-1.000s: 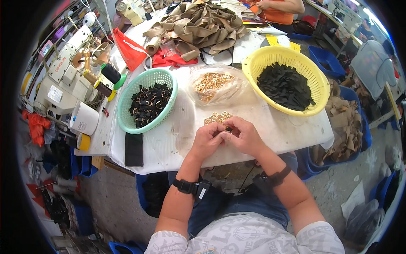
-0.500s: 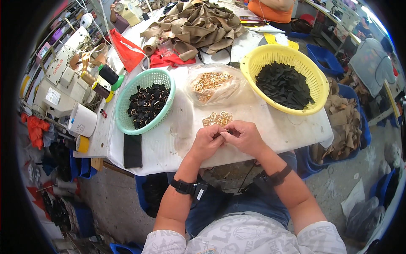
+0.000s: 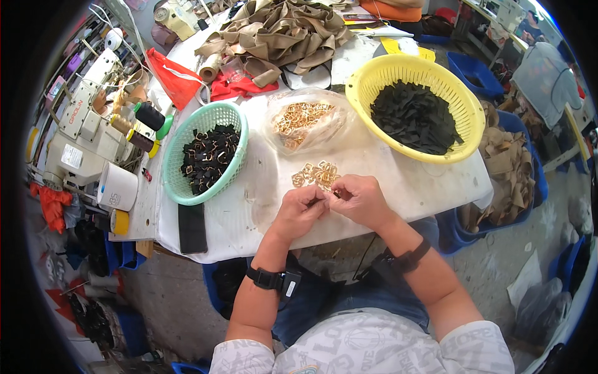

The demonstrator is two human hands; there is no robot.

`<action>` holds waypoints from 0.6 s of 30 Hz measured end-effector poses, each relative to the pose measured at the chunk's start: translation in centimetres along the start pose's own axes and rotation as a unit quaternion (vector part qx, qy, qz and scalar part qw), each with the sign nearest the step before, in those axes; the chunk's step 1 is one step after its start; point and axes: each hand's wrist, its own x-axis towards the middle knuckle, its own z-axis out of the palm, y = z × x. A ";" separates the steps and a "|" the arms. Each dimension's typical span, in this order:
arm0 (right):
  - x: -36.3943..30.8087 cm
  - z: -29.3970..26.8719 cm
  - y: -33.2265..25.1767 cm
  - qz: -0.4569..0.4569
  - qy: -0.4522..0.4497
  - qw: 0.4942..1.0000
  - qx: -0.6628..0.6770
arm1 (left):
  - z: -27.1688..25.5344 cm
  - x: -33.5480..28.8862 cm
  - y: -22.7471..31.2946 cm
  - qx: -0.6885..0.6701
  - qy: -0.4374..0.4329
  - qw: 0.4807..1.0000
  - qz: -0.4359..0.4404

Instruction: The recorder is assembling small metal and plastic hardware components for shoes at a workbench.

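Note:
My left hand [image 3: 298, 212] and my right hand [image 3: 364, 201] meet fingertip to fingertip above the table's near edge, both pinched closed. A small dark piece [image 3: 337, 194] shows at the right fingertips; the fingers hide most of it. Whatever the left fingers grip is too covered to name. Just beyond them lies a small pile of gold metal rings [image 3: 316, 173]. Farther back, an open clear plastic bag [image 3: 336, 133] holds many more of these rings. A yellow basket [image 3: 476, 118] of short black strips [image 3: 416, 117] stands at the right. At the left, a green basket [image 3: 171, 163] contains black strips with gold rings [image 3: 210, 158].
A black phone [image 3: 192, 229] lies by the green basket. Thread cones [image 3: 149, 116] and a sewing machine [image 3: 87, 146] stand at the left. Brown strips [image 3: 280, 34] are heaped at the table's back. A blue bin [image 3: 539, 181] of brown pieces sits at the right.
The whole view has shifted slightly. My hands stay together at nearly the same spot, with the right fingers turned a little and the dark piece showing more.

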 end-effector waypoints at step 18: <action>0.9 -0.9 0.0 0.305 -0.115 0.903 0.281 | -0.3 0.2 0.5 -0.059 0.018 0.997 -0.049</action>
